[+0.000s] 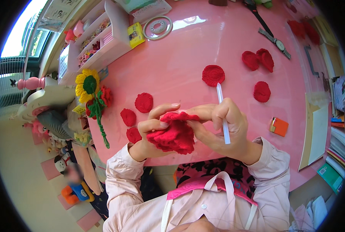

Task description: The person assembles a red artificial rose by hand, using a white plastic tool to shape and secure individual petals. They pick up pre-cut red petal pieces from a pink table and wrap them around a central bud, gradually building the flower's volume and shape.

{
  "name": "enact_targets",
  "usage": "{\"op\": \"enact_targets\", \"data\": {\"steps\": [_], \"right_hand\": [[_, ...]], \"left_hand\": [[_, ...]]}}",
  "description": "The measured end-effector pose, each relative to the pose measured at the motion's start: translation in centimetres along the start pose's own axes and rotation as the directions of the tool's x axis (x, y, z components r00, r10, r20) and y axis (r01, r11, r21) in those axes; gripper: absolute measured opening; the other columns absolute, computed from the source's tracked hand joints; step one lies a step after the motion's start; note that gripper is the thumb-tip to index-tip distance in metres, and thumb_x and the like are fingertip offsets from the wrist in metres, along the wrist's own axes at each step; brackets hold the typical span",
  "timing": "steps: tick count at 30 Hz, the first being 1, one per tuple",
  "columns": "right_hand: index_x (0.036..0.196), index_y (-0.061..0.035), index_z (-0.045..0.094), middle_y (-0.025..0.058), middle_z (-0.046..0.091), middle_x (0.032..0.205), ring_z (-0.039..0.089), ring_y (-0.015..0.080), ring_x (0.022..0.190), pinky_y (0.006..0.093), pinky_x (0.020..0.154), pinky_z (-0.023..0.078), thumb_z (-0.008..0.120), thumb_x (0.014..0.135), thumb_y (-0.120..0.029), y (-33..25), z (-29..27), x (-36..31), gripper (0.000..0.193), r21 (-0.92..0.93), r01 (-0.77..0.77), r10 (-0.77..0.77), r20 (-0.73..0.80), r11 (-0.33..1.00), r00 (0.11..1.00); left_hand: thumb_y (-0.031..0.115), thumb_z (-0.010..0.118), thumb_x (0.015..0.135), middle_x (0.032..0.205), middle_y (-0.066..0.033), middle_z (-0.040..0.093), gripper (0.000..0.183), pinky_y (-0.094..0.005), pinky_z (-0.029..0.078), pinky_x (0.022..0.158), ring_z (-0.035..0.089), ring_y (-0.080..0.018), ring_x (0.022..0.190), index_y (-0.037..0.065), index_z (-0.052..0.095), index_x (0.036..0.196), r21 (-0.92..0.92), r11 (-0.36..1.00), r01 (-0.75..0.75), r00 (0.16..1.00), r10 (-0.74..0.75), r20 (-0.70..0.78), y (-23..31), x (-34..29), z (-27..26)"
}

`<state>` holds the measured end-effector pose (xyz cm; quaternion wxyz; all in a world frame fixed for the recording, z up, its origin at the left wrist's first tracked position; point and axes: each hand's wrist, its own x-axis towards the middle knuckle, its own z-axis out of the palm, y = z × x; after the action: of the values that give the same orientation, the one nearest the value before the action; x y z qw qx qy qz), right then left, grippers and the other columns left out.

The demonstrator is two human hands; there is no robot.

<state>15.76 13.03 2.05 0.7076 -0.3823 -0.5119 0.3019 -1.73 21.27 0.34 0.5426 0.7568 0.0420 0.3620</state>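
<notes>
A red crocheted flower (176,133) with layered, ruffled petals is held above the near edge of the pink table. My left hand (151,133) is closed around its left side, thumb and fingers on the wool. With thumb and index finger, my right hand (228,125) pinches the flower's upper right edge. A slim white stick with a pointed tip (221,98) is also tucked between the right hand's fingers, its tip pointing away from me. Just beyond that tip lies a round red crocheted petal (213,75). The flower's underside is hidden.
More red crocheted petals lie left (144,102) and right (262,91) on the pink table (176,73). An orange lighter (279,127) rests right, a wristwatch (276,42) far right. Left are a crocheted sunflower (88,85) and a white organizer (118,36); a tape roll (157,28) lies behind.
</notes>
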Motion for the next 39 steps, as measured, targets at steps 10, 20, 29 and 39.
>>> {"op": "enact_targets", "data": {"steps": [10, 20, 29, 39], "right_hand": [[0.077, -0.0045, 0.036, 0.0262, 0.065, 0.094, 0.068, 0.0304, 0.087, 0.032, 0.066, 0.056, 0.069, 0.077, 0.004, -0.4, -0.1, 0.6, 0.034, -0.139, 0.148, -0.133, 0.109, 0.979, 0.985], [0.078, -0.0055, 0.034, 0.0257, 0.065, 0.092, 0.069, 0.0282, 0.082, 0.0323, 0.065, 0.057, 0.068, 0.078, 0.003, -0.1, 0.4, 0.1, 0.036, -0.015, 0.137, -0.136, 0.044, 0.99, 0.99], [0.081, -0.0042, 0.033, 0.0268, 0.064, 0.098, 0.068, 0.026, 0.087, 0.0293, 0.068, 0.055, 0.066, 0.079, 0.005, -0.5, 0.1, 0.0, 0.034, -0.057, 0.057, -0.051, 0.092, 0.997, 0.994], [0.087, -0.0043, 0.031, 0.0294, 0.058, 0.11, 0.064, 0.0261, 0.096, 0.0313, 0.08, 0.051, 0.057, 0.077, 0.01, 0.2, 0.3, -0.5, 0.031, -0.035, 0.012, -0.006, 0.17, 0.999, 0.985]], "left_hand": [[0.006, 0.08, 0.068, 0.139, -0.0318, 0.022, 0.066, -0.042, 0.05, 0.088, 0.047, -0.0425, 0.118, 0.013, 0.038, 0.118, 0.059, 0.997, -0.052, 0.999, 0.051, 0.019, -0.3, -0.8, -0.5], [0.007, 0.081, 0.068, 0.133, -0.0287, 0.032, 0.069, -0.0393, 0.051, 0.086, 0.054, -0.0327, 0.108, 0.014, 0.035, 0.119, 0.032, 0.998, -0.048, 0.998, 0.047, 0.031, -0.1, -0.6, -0.6], [0.01, 0.086, 0.058, 0.096, -0.0119, 0.059, 0.07, -0.0339, 0.05, 0.071, 0.062, -0.0248, 0.083, 0.007, 0.045, 0.115, 0.141, 0.99, -0.007, 0.999, 0.001, 0.037, 0.9, 2.0, -0.4], [0.001, 0.082, 0.06, 0.128, -0.0141, 0.035, 0.099, -0.0405, 0.043, 0.095, 0.047, -0.0271, 0.117, 0.008, 0.02, 0.136, 0.06, 0.973, 0.223, 0.97, -0.227, 0.084, 1.0, -0.2, -0.5]]}}
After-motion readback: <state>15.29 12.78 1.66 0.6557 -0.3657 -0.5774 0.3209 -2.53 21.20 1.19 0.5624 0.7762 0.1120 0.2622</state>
